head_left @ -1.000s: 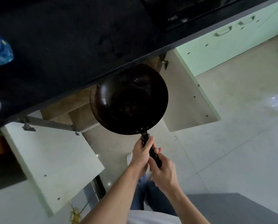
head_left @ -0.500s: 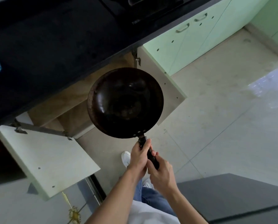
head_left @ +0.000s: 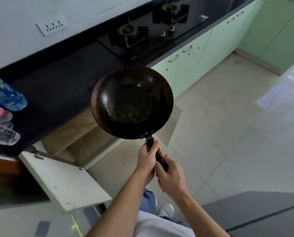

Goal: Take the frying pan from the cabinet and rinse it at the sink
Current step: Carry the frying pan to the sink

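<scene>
- Since the earlier frames the round dark metal frying pan (head_left: pixel 132 103) has risen from in front of the open cabinet to about the level of the black worktop (head_left: pixel 57 82), and the gas hob and wall have come into view.
- Both hands are wrapped tight around the pan's black handle (head_left: pixel 157 154): the left hand (head_left: pixel 147 159) nearer the bowl, the right hand (head_left: pixel 171 178) at the handle's end, the two touching.
- The pan hangs in the air, partly over the worktop's front edge and partly over the open cabinet below.
- Its long axis runs from the handle, near the person, up and slightly left to the bowl; the open side faces up toward the camera.
- Beneath the pan the pale cabinet interior (head_left: pixel 81 134) stands open, its white door (head_left: pixel 62 178) swung out at lower left.
- Clear plastic bottles (head_left: pixel 5 106) lie at the worktop's left end, well apart from the pan.
- A black two-burner gas hob (head_left: pixel 148 29) sits farther along, with a white wall socket panel (head_left: pixel 52 25) above.
- Pale green cabinet doors (head_left: pixel 190 65) line the right, over a light tiled floor (head_left: pixel 237 134).
</scene>
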Tool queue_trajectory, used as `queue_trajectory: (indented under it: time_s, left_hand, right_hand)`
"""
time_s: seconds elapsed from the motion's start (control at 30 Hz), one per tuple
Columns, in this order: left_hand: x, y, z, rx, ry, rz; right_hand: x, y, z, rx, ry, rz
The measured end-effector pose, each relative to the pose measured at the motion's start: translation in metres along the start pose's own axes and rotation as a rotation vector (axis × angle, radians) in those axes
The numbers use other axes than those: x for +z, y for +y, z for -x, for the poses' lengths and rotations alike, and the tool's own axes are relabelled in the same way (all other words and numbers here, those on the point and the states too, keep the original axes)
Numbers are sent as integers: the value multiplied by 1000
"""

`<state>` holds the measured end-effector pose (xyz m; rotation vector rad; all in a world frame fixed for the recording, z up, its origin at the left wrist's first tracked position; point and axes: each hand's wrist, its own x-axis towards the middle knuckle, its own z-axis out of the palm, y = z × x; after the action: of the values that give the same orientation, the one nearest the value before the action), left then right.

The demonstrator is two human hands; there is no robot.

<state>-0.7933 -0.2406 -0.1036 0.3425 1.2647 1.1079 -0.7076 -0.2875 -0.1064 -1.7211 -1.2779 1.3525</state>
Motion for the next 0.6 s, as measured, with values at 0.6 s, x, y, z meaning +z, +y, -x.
queue_trajectory:
  time_s: [0.6]
  left_hand:
    - [119, 69, -44, -32, -398, -184]
  right_hand:
    - [-65, -68, -52, 12, 415, -195]
